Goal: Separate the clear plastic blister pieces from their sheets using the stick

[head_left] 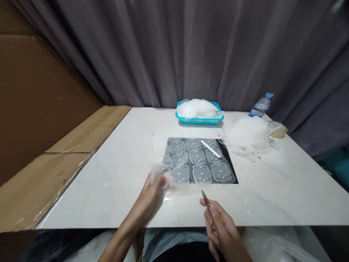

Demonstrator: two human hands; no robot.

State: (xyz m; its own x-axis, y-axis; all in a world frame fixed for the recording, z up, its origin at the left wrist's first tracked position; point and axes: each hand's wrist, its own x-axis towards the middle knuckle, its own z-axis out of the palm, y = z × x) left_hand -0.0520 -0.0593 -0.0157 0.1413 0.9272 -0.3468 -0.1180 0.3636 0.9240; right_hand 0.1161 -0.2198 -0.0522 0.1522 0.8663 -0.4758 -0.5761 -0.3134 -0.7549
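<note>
My right hand (222, 225) is closed around metal tweezers (205, 200), their tips pointing away from me above the front of the table. My left hand (149, 194) pinches a clear, whitish plastic piece (156, 171), blurred by motion, at the near left corner of a black sheet (232, 174). Something pale pink (169, 179) shows beside my left fingertips; its kind is unclear. Rows of clear, rounded-square plastic pieces (197, 157) lie on the sheet. Across its far right part rests a narrow white strip (210, 148).
A blue basket (200, 121) heaped with white, fluffy-looking material (197, 108) stands at the back. To the right lie a similar white pile (247, 133), a water bottle (261, 106) and a bagged yellowish item (277, 130). Cardboard (68, 156) borders the table's left side.
</note>
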